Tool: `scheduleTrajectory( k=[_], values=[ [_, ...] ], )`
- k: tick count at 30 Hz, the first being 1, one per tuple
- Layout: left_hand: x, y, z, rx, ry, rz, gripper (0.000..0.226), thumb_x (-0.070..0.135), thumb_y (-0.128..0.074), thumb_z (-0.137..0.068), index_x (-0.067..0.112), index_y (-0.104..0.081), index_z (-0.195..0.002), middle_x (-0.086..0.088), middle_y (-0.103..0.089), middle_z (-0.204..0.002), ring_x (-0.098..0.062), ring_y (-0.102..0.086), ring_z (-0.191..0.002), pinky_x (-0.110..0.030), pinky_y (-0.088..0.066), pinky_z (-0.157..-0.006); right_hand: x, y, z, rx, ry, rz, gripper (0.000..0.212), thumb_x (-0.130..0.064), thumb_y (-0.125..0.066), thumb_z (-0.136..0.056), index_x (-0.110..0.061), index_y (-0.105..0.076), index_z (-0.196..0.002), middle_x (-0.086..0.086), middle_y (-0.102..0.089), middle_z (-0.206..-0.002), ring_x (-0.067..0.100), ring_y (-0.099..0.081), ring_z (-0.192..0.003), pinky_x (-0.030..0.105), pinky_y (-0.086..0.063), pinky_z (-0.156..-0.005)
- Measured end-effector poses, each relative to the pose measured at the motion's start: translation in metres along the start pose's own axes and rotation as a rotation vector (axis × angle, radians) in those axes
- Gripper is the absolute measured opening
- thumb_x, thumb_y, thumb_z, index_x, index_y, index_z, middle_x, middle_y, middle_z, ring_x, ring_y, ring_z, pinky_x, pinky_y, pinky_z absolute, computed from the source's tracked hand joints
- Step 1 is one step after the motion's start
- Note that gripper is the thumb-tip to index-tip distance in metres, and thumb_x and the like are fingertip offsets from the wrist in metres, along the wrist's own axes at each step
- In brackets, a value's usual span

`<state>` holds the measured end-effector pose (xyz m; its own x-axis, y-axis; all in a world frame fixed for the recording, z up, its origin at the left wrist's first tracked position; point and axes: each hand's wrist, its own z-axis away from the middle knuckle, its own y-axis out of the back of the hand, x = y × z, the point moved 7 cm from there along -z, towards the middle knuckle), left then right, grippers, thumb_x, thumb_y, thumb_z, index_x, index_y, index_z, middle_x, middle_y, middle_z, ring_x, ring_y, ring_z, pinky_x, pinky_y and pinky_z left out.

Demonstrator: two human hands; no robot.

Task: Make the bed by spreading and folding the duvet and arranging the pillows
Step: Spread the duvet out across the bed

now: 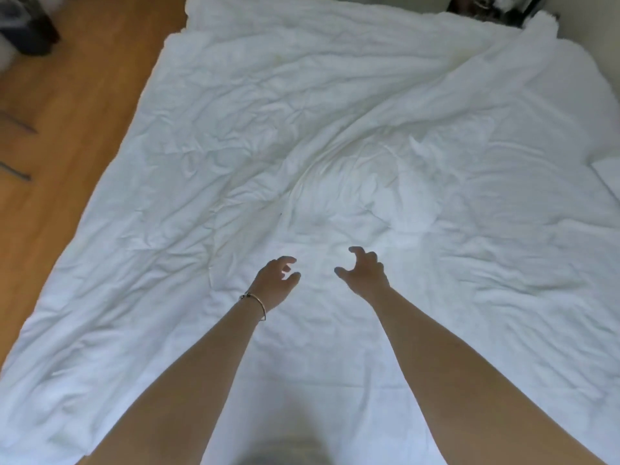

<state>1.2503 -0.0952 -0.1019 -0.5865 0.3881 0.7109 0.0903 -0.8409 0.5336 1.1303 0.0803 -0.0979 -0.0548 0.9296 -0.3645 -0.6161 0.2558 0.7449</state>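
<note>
wood floor (77, 105) runs along the 9 to 11 o'clock side of the frame, with dark blurred furniture (23, 25) at 11 o'clock. white duvet (302, 135) fills nearly the whole view, spread flat but wrinkled, with a ridge of folds running from centre toward 1 o'clock. its left edge lies against the floor. your left hand (275, 283), bracelet (255, 302) on the wrist, and your right hand (364, 271) reach out over the duvet just below centre, near each other but apart. both have fingers loosely curled and grasp nothing. whether the fingertips touch the fabric you cannot tell.
</note>
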Motion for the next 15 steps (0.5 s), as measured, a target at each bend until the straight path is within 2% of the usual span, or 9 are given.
scheduleTrajectory(
  k=[2,4,5,7,9,11,13,15],
  values=[
    [0.013,0.01,-0.032,0.061,-0.031,0.075,0.036,0.028,-0.058,-0.093,0.022,-0.054,-0.128,0.001,-0.056,-0.115,-0.017,-0.057,-0.109,-0.019,-0.036,-0.082,-0.03,0.03,-0.034,0.137,0.088,0.086,0.071,-0.045,-0.059,-0.088,-0.035,-0.022,-0.147,0.003,-0.025,-0.146,0.032,-0.031,-0.13,0.043,-0.043,-0.092],
    [0.019,0.013,-0.067,0.102,-0.063,0.103,0.044,0.028,-0.06,-0.092,0.023,-0.048,-0.135,-0.002,-0.053,-0.126,-0.019,-0.052,-0.118,-0.022,-0.037,-0.091,-0.065,0.051,-0.067,0.245,0.216,0.237,0.081,-0.048,-0.063,-0.086,-0.044,-0.012,-0.149,0.0,-0.012,-0.155,0.036,-0.018,-0.14,0.051,-0.04,-0.101],
    [0.021,0.012,-0.085,0.111,-0.081,0.088,0.052,0.029,-0.06,-0.092,0.023,-0.042,-0.14,-0.004,-0.048,-0.134,-0.02,-0.046,-0.126,-0.026,-0.036,-0.1,-0.083,0.055,-0.084,0.265,0.279,0.33,0.086,-0.049,-0.064,-0.085,-0.048,-0.006,-0.149,-0.001,-0.003,-0.158,0.038,-0.007,-0.144,0.057,-0.033,-0.107],
    [0.024,0.007,-0.12,0.117,-0.097,-0.015,0.071,0.033,-0.062,-0.09,0.021,-0.025,-0.15,-0.007,-0.03,-0.151,-0.024,-0.027,-0.14,-0.034,-0.023,-0.114,-0.113,0.055,-0.114,0.251,0.392,0.516,0.096,-0.055,-0.065,-0.082,-0.053,0.005,-0.147,-0.006,0.013,-0.16,0.04,0.011,-0.146,0.065,-0.015,-0.111],
    [0.024,-0.001,-0.144,0.136,-0.074,-0.153,0.09,0.039,-0.065,-0.086,0.024,-0.007,-0.153,-0.006,-0.01,-0.158,-0.028,-0.011,-0.143,-0.035,-0.015,-0.114,-0.134,0.052,-0.14,0.224,0.48,0.662,0.105,-0.062,-0.067,-0.077,-0.053,0.011,-0.146,-0.009,0.02,-0.16,0.038,0.02,-0.145,0.068,-0.002,-0.11],
    [0.02,-0.007,-0.158,0.185,-0.031,-0.218,0.105,0.041,-0.07,-0.08,0.031,0.005,-0.152,-0.002,0.004,-0.159,-0.032,-0.006,-0.14,-0.034,-0.015,-0.112,-0.145,0.044,-0.161,0.205,0.56,0.784,0.112,-0.065,-0.07,-0.071,-0.05,0.012,-0.147,-0.011,0.017,-0.16,0.034,0.022,-0.145,0.067,0.008,-0.11],
    [0.016,-0.012,-0.165,0.264,-0.015,-0.209,0.112,0.039,-0.072,-0.077,0.028,0.01,-0.151,0.001,0.006,-0.158,-0.032,-0.006,-0.139,-0.034,-0.013,-0.113,-0.15,0.035,-0.177,0.204,0.624,0.881,0.117,-0.064,-0.073,-0.068,-0.046,0.009,-0.149,-0.011,0.003,-0.162,0.028,0.017,-0.147,0.063,0.014,-0.11],
    [0.009,-0.014,-0.167,0.312,0.013,-0.133,0.111,0.035,-0.073,-0.077,0.025,0.009,-0.152,0.004,0.001,-0.158,-0.03,-0.008,-0.137,-0.037,-0.017,-0.113,-0.152,0.034,-0.186,0.233,0.657,0.909,0.115,-0.058,-0.076,-0.067,-0.042,0.002,-0.151,-0.009,-0.022,-0.156,0.026,-0.004,-0.148,0.06,0.013,-0.111]
  ],
)
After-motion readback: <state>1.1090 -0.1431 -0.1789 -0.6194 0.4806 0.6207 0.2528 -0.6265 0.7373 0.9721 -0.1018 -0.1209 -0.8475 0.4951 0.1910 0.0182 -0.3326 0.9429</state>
